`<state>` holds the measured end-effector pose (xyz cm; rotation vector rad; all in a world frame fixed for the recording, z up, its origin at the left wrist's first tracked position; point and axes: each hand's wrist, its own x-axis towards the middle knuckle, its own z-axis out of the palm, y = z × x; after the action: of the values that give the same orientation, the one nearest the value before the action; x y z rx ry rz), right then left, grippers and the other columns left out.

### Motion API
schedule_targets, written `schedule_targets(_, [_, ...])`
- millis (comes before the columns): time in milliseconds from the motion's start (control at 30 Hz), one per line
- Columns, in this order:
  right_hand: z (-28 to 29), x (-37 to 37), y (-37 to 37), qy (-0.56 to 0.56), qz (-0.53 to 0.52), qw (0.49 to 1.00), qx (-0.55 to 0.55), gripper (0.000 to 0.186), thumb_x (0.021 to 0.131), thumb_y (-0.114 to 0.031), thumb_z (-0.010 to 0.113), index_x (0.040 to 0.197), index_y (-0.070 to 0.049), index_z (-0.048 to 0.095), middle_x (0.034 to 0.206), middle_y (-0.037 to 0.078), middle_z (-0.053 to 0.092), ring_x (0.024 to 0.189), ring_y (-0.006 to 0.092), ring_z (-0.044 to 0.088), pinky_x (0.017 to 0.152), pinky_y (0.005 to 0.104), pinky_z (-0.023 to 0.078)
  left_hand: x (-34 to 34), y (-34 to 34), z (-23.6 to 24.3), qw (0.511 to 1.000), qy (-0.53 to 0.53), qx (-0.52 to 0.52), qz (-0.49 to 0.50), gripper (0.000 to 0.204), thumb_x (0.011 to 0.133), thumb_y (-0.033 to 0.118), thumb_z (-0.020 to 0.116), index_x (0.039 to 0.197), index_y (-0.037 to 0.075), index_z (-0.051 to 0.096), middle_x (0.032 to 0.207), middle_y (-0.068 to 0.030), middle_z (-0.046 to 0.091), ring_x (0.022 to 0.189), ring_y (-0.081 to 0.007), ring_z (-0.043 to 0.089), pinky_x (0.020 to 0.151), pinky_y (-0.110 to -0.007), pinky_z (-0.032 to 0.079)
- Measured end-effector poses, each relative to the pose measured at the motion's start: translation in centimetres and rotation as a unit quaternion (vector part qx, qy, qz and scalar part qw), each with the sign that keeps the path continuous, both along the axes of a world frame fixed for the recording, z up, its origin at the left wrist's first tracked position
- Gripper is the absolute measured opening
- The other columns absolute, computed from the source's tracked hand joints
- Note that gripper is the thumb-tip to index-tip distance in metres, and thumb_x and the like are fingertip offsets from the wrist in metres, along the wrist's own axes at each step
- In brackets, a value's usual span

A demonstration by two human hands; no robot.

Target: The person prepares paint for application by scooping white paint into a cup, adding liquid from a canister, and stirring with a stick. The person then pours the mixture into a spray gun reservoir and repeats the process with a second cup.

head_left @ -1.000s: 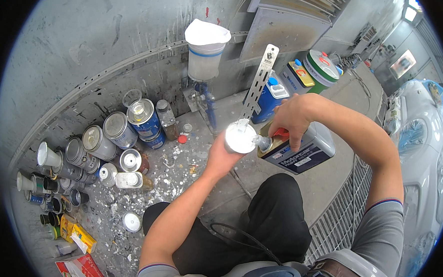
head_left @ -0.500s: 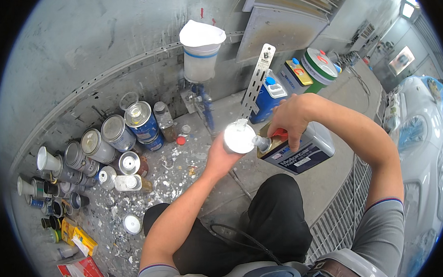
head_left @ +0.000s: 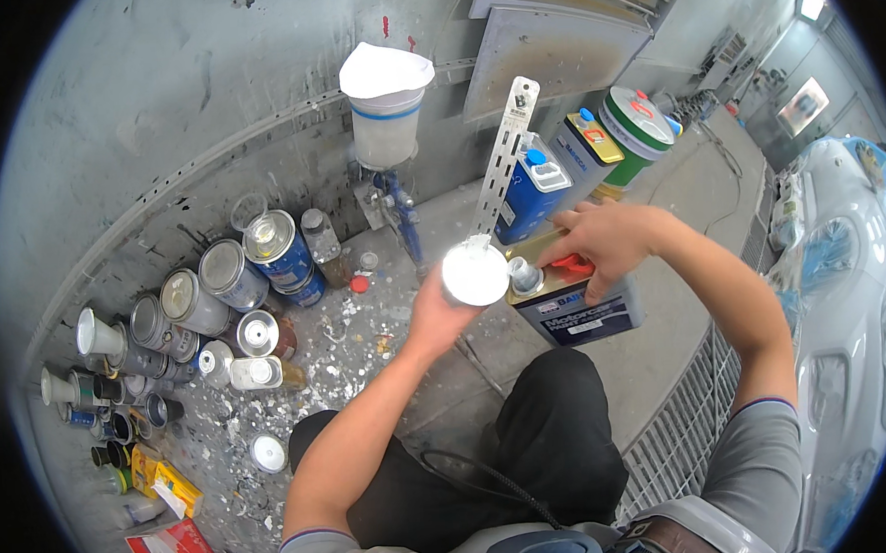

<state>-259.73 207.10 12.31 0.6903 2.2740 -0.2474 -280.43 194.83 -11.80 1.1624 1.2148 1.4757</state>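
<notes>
My left hand [head_left: 439, 321] is wrapped round a cup of white paint [head_left: 475, 274]. A slotted metal mixing stick [head_left: 503, 168] leans up out of the cup, its lower end in the paint. Beside the cup's right side, a rectangular metal can [head_left: 583, 312] stands nearly upright, its uncapped spout [head_left: 525, 273] close to the cup rim. On top of that can, my right hand [head_left: 616, 239] grips around the red handle [head_left: 572, 264], with the thumb toward me. No stream shows between spout and cup.
Blue [head_left: 529, 197] and grey [head_left: 585, 149] cans and a white-green bucket [head_left: 638, 131] stand beyond my right hand. Paint tins [head_left: 224, 265], bottles and cups crowd the left wall. A filter-topped container [head_left: 387, 124] hangs there. A floor grate [head_left: 672, 440] and masked car body [head_left: 838, 356] lie right.
The metal can has tipped back from a tilt toward the cup to nearly upright and sits lower. My right hand has come down with it. My left hand keeps the cup almost in place.
</notes>
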Motion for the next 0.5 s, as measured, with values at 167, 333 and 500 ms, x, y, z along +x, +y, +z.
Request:
schedule_targets(167, [-8.0,5.9,0.4,0.214,-0.079,0.972,0.057,0.093,0.071,-0.049,0.091,0.156,-0.037,0.056,0.143,0.018,0.057,0.135,0.0422,0.052,0.107,0.0583,0.044,-0.9,-0.7,1.4,0.999,0.029,-0.017,0.024,0.081,0.078,0.009,0.092,0.150,0.004,0.055,0.142,-0.0126,0.068,0.133,-0.0241,0.063,0.112,-0.039,0.049])
schedule_targets(333, [-18.6,2.4,3.4,0.239,-0.236,0.937,0.100,0.092,0.073,-0.057,0.089,0.156,-0.037,0.055,0.141,0.019,0.056,0.132,0.0445,0.053,0.105,0.0608,0.046,-3.3,-3.4,4.2,0.994,0.086,-0.023,0.068,0.078,0.080,0.007,0.088,0.150,0.001,0.053,0.140,-0.0130,0.068,0.128,-0.0227,0.065,0.110,-0.037,0.050])
schedule_targets(500, [-27.4,-4.1,7.8,0.284,-0.339,0.877,0.190,0.089,0.074,-0.057,0.089,0.154,-0.037,0.056,0.149,0.018,0.049,0.135,0.0431,0.051,0.105,0.0622,0.045,-6.3,-6.8,5.2,0.994,0.058,-0.037,0.086,0.072,0.081,0.002,0.085,0.146,0.001,0.055,0.136,-0.0110,0.068,0.127,-0.0215,0.065,0.109,-0.037,0.050])
